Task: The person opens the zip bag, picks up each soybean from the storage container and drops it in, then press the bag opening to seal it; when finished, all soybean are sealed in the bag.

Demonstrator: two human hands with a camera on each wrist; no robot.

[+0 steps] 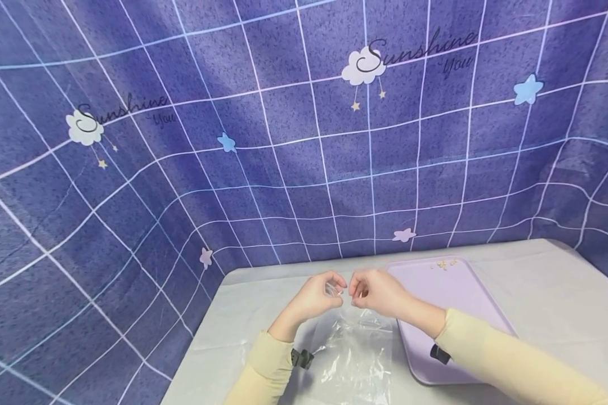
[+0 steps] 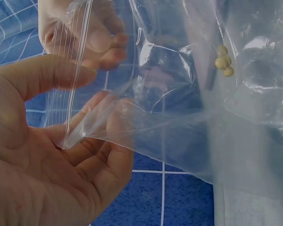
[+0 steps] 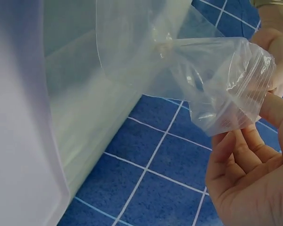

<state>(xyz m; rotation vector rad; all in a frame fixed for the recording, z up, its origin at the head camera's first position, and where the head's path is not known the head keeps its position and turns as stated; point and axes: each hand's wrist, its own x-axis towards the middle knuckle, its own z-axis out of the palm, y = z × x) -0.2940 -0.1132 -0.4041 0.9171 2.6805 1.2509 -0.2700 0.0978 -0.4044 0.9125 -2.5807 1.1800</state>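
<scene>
Item: clear zip bag [image 1: 352, 349], held at lower centre of the head view, its top edge lifted between both hands, its body hanging down onto the worktop [image 1: 537, 292]. Left hand [image 1: 316, 295]: fingers curled, thumb and fingertips pinching the ribbed zip strip at the bag's mouth; in the left wrist view the strip [image 2: 73, 84] runs upright between thumb and fingers at upper left of the frame. Right hand [image 1: 377, 291]: fingers curled, pinching the same top edge just beside the left hand; in the right wrist view the ribbed edge [image 3: 247, 80] sits gathered at the fingertips at right of the frame. The two hands nearly touch, knuckles facing. Tray [image 1: 481, 320]: lilac, flat, rounded corners, lying right of the bag; its near edge passes under the right sleeve, its left edge lies close beside the bag. Beans [image 1: 443, 263]: a small cluster of pale round pieces at the tray's far edge, well apart from the hands; seen through the plastic at upper right of the left wrist view [image 2: 223, 60]. Worktop: grey cover, bare ground to the left of the left arm and to the right of the tray; far edge meets the backdrop [image 1: 182, 169], a purple-blue checked cloth with clouds and stars, closing in behind and on the left side.
</scene>
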